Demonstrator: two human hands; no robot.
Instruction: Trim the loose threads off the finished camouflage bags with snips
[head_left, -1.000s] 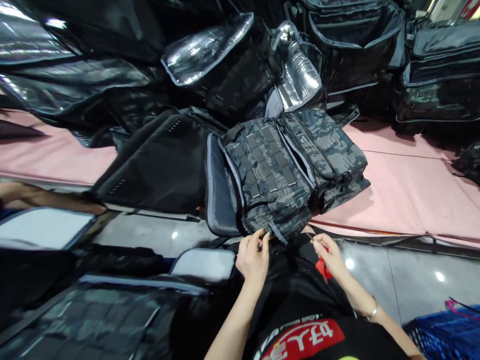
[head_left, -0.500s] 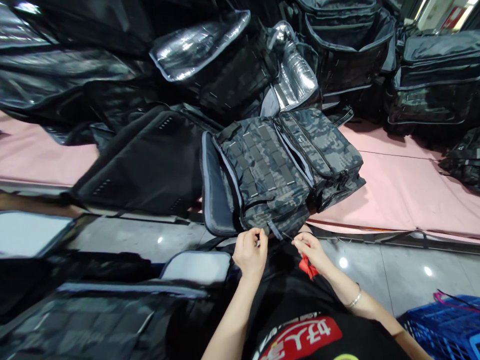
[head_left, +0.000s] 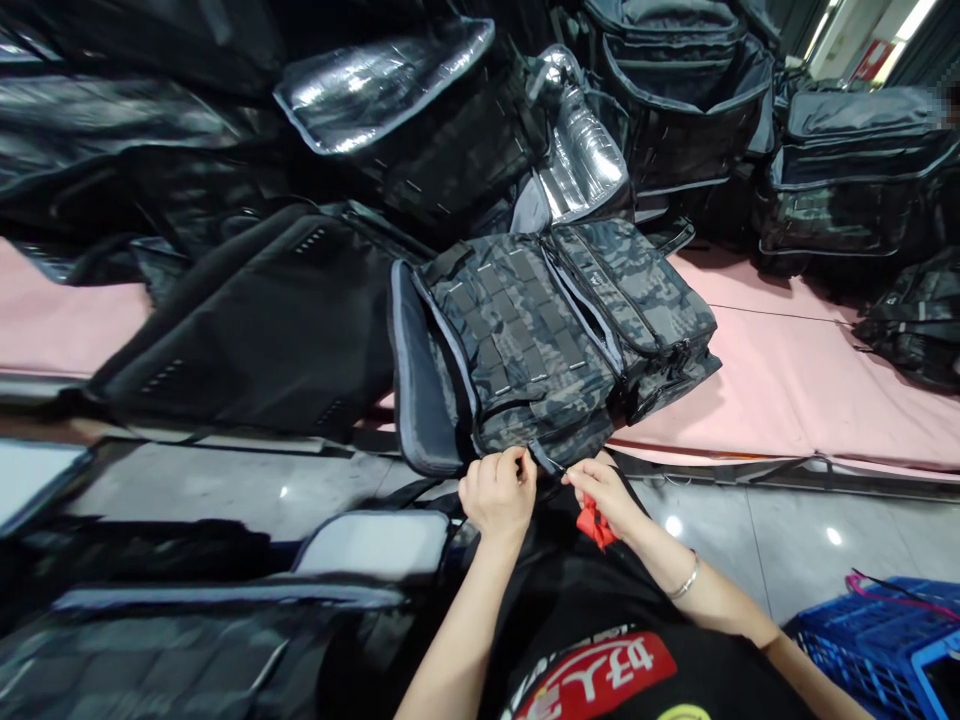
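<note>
A grey-black camouflage backpack [head_left: 525,330] lies on its back, with a side panel unzipped and folded open on its left. At its near edge, my left hand [head_left: 499,495] is closed in a pinch beside a short grey webbing strap [head_left: 545,460]; the fingertips' exact hold is partly hidden. My right hand [head_left: 607,495], just right of the strap, is closed on a thin tool whose fine tip reaches toward the strap. Bright red wrapping [head_left: 595,525] hangs below those fingers. The tool's exact kind is hard to make out.
Pink sheeting [head_left: 765,370] covers the bench. A black bag panel [head_left: 262,330] lies left of the backpack. Several open bags with silver lining [head_left: 390,80] stand behind. Another camouflage bag [head_left: 172,650] is at lower left, and a blue crate [head_left: 862,640] at lower right.
The right hand has moved slightly left, bringing the tool nearer the strap and the left hand. The left hand keeps its pinch. The whole view has shifted a little.
</note>
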